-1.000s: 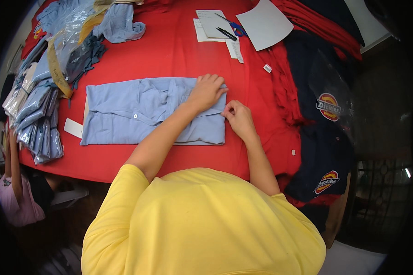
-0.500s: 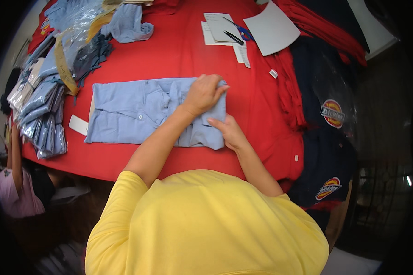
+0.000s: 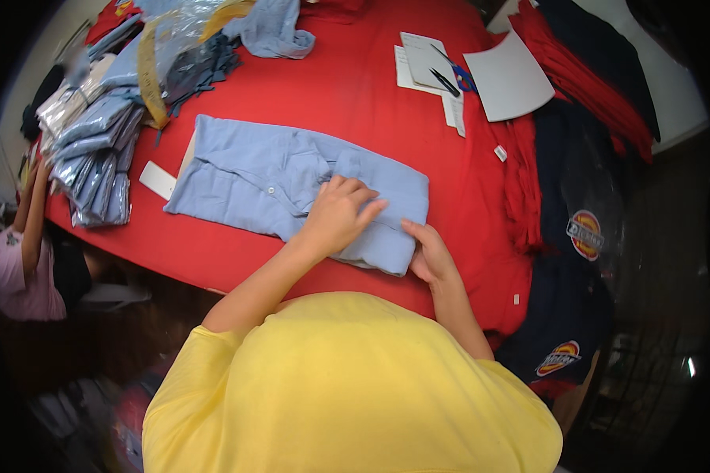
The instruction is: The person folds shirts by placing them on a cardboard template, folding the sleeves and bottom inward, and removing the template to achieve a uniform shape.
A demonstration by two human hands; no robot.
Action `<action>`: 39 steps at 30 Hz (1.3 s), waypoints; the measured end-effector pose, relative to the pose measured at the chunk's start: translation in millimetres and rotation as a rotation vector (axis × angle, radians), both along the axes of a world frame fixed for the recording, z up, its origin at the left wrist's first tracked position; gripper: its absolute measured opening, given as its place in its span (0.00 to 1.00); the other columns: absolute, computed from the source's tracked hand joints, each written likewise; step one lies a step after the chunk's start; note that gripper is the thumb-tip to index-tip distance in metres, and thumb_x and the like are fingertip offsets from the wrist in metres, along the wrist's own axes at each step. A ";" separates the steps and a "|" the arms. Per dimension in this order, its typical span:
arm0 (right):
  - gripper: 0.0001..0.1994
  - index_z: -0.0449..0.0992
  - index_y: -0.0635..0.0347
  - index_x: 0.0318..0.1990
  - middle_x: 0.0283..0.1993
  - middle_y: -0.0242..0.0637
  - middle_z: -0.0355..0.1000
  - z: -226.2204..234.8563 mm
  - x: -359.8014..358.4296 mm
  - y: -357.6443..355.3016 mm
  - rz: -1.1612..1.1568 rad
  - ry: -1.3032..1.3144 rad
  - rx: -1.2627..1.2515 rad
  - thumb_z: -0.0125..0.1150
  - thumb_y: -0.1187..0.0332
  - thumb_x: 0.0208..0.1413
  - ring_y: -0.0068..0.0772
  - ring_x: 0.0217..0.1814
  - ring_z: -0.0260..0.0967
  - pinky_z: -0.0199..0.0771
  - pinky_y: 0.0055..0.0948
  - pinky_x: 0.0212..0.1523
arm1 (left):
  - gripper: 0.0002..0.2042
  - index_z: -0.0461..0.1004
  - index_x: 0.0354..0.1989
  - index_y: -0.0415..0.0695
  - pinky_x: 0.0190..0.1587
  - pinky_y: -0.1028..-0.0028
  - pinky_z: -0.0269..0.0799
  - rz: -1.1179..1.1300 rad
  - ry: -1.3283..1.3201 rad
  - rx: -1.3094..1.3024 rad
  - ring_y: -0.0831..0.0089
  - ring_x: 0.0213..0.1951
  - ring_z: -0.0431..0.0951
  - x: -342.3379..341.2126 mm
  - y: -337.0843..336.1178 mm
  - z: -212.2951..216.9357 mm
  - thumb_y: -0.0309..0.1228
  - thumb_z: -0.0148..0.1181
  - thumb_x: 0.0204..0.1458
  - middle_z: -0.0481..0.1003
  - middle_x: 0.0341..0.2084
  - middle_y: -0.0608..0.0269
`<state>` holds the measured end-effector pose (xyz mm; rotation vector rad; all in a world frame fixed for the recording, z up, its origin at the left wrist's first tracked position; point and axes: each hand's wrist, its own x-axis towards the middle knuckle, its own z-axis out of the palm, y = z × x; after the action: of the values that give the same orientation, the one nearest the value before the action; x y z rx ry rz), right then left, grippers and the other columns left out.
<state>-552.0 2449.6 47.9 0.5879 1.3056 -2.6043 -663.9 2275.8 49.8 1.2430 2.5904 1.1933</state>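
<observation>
A light blue buttoned shirt [image 3: 237, 173], folded into a long flat bundle, lies slightly slanted on the red cloth. My left hand [image 3: 341, 214] rests on its middle, fingers apart and lightly bent, holding nothing. At the near right corner, my right hand [image 3: 432, 252] grips the shirt's edge, thumb on top and the other fingers partly hidden at its side. A white card [image 3: 158, 180] pokes out past the shirt's left end, beside a strip of cream board [image 3: 187, 154].
Bagged folded shirts [image 3: 102, 158] pile up at the left. Scissors [image 3: 463, 77], black snips [image 3: 445, 82], papers [image 3: 426, 63] and a white sheet [image 3: 510, 77] lie at the far right. Dark garments [image 3: 568, 292] drape the right edge. A person in pink [image 3: 22, 272] is at the far left.
My left hand has slid from the shirt's far right edge to its middle, and its fingers have spread. The shirt now appears tilted, its right end nearer me. The whole view has shifted and turned.
</observation>
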 end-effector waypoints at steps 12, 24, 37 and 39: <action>0.30 0.51 0.56 0.69 0.57 0.41 0.65 56.2 -61.2 -67.9 0.481 0.464 0.365 0.50 0.69 0.59 0.27 0.53 0.63 0.63 0.27 0.56 | 0.23 0.69 0.56 0.37 0.50 0.72 0.70 0.090 -0.456 0.231 0.73 0.45 0.75 -106.4 -166.4 98.0 0.27 0.62 0.51 0.76 0.45 0.59; 0.12 0.73 0.66 0.48 0.46 0.43 0.70 -27.6 -112.0 -101.1 0.183 0.397 0.688 0.54 0.70 0.59 0.34 0.40 0.74 0.74 0.33 0.43 | 0.23 0.77 0.44 0.34 0.45 0.67 0.72 0.854 -0.349 0.049 0.61 0.40 0.79 -188.8 -249.1 -44.3 0.39 0.68 0.43 0.79 0.36 0.49; 0.04 0.68 0.63 0.35 0.36 0.44 0.66 -18.8 -115.9 -122.7 0.247 1.024 1.429 0.56 0.73 0.56 0.50 0.36 0.67 0.69 0.43 0.36 | 0.17 0.79 0.31 0.42 0.40 0.62 0.71 1.071 -0.251 -0.211 0.55 0.37 0.79 -178.4 -239.4 -31.8 0.46 0.61 0.49 0.79 0.30 0.52; 0.06 0.68 0.63 0.35 0.37 0.44 0.65 -21.8 -107.9 -118.8 0.319 1.039 1.438 0.57 0.71 0.56 0.48 0.36 0.67 0.69 0.42 0.37 | 0.16 0.79 0.31 0.42 0.40 0.62 0.71 1.075 -0.171 -0.238 0.54 0.36 0.79 -172.1 -231.1 -30.6 0.45 0.60 0.50 0.79 0.29 0.52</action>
<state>-659.9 2330.8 26.1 -0.9729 3.0702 -1.2009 -836.0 2044.6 19.2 -0.3894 3.1341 0.8929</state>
